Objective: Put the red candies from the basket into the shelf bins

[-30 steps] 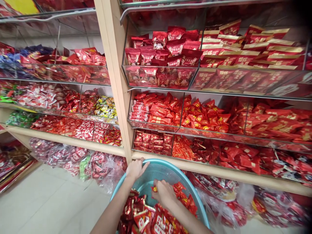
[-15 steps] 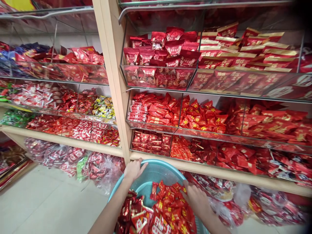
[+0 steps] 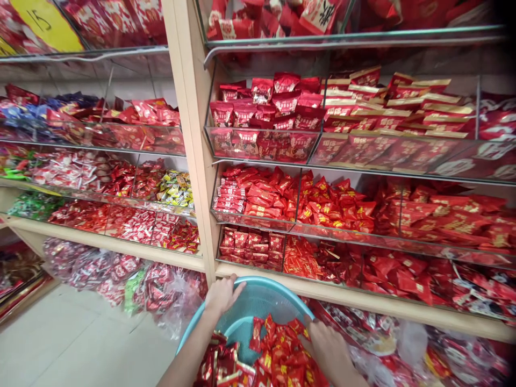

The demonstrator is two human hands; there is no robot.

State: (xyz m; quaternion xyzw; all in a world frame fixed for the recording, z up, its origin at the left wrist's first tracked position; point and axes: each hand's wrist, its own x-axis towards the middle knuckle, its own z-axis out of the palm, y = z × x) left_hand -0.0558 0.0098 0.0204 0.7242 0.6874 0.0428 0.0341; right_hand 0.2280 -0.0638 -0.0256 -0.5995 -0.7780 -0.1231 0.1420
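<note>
A round turquoise plastic basket (image 3: 264, 285) is at the bottom middle, close against the lower shelf edge. My left hand (image 3: 221, 294) is closed over its far left rim, thumb pointing inward. On the right rim, my right hand (image 3: 322, 341) is closed too, its fingers partly hidden. Inside the basket, red candy packets with yellow print (image 3: 288, 349) fill the right side. Dark red shiny packets (image 3: 217, 363) lie on the left. A bare patch of the basket's bottom shows between them and the far wall.
A pale wooden upright (image 3: 193, 145) divides two shelf units of clear bins with wrapped sweets (image 3: 334, 204). Plastic bags of sweets (image 3: 161, 290) lie on the tiled floor (image 3: 92, 344) under the left shelves, more bags (image 3: 387, 344) under the right. A yellow price card (image 3: 48, 21) hangs upper left.
The view has tilted up, so shelves and basket appear lower, and the yellow card and upper bins show more. Both hands keep their places on the basket rim.
</note>
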